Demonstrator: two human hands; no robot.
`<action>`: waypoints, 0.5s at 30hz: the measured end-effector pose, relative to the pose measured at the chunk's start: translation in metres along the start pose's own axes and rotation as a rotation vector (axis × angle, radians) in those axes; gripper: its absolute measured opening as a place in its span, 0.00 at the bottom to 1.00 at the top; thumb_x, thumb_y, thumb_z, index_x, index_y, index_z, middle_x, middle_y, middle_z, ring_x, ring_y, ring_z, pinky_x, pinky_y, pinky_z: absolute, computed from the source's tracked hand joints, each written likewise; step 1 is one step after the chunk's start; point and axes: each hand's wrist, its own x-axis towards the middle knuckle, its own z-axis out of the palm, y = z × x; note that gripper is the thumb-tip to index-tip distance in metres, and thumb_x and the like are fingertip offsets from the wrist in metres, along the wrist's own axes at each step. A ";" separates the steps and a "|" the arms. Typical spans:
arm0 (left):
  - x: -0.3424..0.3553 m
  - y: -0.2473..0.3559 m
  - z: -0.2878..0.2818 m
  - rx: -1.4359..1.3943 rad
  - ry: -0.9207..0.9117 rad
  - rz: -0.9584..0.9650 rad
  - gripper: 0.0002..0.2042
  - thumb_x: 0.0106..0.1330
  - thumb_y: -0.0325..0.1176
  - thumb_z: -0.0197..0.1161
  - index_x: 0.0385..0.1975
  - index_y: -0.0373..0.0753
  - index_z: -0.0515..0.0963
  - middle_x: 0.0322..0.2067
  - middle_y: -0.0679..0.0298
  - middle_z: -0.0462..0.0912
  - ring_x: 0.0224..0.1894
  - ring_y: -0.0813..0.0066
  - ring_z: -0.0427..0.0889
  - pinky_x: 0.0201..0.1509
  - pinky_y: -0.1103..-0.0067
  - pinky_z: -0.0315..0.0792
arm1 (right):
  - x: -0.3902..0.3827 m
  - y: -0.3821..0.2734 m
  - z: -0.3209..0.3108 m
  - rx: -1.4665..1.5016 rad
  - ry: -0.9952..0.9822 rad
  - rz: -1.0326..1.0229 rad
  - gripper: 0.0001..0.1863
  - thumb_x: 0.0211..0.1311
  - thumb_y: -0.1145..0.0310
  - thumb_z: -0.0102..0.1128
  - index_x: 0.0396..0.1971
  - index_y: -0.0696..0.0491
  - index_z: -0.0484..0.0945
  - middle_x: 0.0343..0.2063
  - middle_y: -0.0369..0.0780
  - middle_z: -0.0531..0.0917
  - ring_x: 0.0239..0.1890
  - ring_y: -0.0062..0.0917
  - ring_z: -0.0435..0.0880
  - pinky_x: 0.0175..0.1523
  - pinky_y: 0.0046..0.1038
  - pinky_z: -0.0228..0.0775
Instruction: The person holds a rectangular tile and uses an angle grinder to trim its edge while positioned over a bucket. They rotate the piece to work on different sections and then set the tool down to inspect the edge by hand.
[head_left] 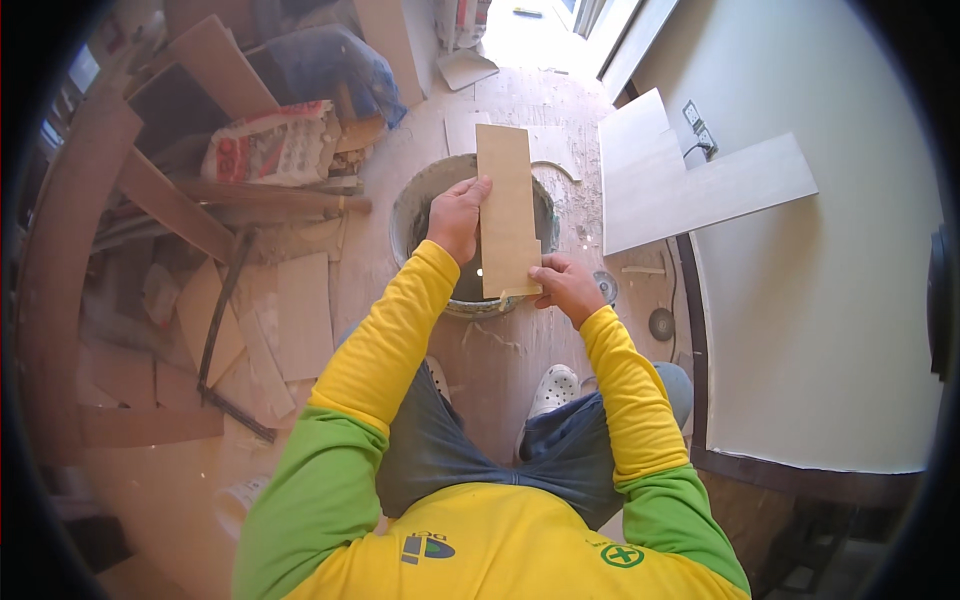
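Note:
I hold a narrow tan tile strip (506, 205) upright over a round mortar bucket (420, 195) on the floor. My left hand (457, 217) grips the strip's left edge about halfway up. At the strip's lower right corner my right hand (566, 287) holds it, and a thin tool edge may show there, too small to tell. Grey mortar fills the bucket, mostly hidden behind the strip and my hands. My yellow and green sleeves come in from below.
Large pale tiles (700, 190) lean against the wall at right near a wall socket (697, 125). Cut tile pieces (303, 315), wooden boards (170, 205) and a cement sack (270, 145) crowd the left floor. Small discs (661, 323) lie by the wall.

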 end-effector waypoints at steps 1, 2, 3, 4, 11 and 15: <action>0.000 0.000 -0.001 0.001 0.003 0.003 0.15 0.74 0.35 0.60 0.53 0.30 0.79 0.42 0.63 0.86 0.40 0.76 0.85 0.44 0.79 0.80 | -0.001 -0.002 0.001 0.010 0.005 0.010 0.18 0.65 0.63 0.59 0.50 0.58 0.81 0.39 0.38 0.85 0.34 0.22 0.84 0.36 0.24 0.78; 0.000 0.000 -0.001 0.003 0.006 0.006 0.15 0.74 0.35 0.60 0.53 0.31 0.79 0.42 0.63 0.86 0.40 0.76 0.85 0.43 0.79 0.80 | -0.001 -0.003 0.002 0.019 0.009 0.019 0.18 0.65 0.63 0.59 0.49 0.58 0.81 0.39 0.38 0.85 0.33 0.22 0.84 0.36 0.24 0.78; 0.000 0.000 -0.001 0.002 0.009 0.002 0.15 0.74 0.35 0.60 0.53 0.31 0.79 0.42 0.63 0.86 0.40 0.76 0.85 0.43 0.79 0.80 | -0.001 -0.003 0.002 0.020 0.009 0.024 0.18 0.65 0.63 0.59 0.49 0.58 0.81 0.39 0.38 0.85 0.33 0.22 0.84 0.36 0.24 0.78; 0.000 0.000 0.000 0.008 0.019 0.008 0.15 0.74 0.35 0.60 0.53 0.31 0.79 0.42 0.63 0.86 0.39 0.76 0.85 0.43 0.80 0.80 | -0.001 -0.002 0.002 0.018 0.010 0.025 0.18 0.65 0.63 0.59 0.49 0.58 0.81 0.39 0.38 0.85 0.33 0.23 0.84 0.36 0.24 0.78; 0.002 0.000 -0.001 0.044 0.048 0.004 0.15 0.73 0.35 0.60 0.52 0.31 0.79 0.41 0.64 0.86 0.39 0.77 0.84 0.43 0.79 0.79 | 0.000 -0.001 -0.001 0.029 -0.006 0.012 0.19 0.67 0.61 0.61 0.51 0.58 0.79 0.37 0.39 0.85 0.31 0.23 0.85 0.37 0.24 0.80; 0.006 -0.003 -0.005 0.051 0.080 -0.008 0.14 0.73 0.34 0.60 0.51 0.31 0.79 0.41 0.64 0.85 0.39 0.76 0.84 0.44 0.79 0.80 | -0.002 -0.005 0.000 0.070 -0.002 0.008 0.19 0.67 0.61 0.62 0.51 0.59 0.79 0.38 0.40 0.85 0.31 0.23 0.85 0.37 0.24 0.81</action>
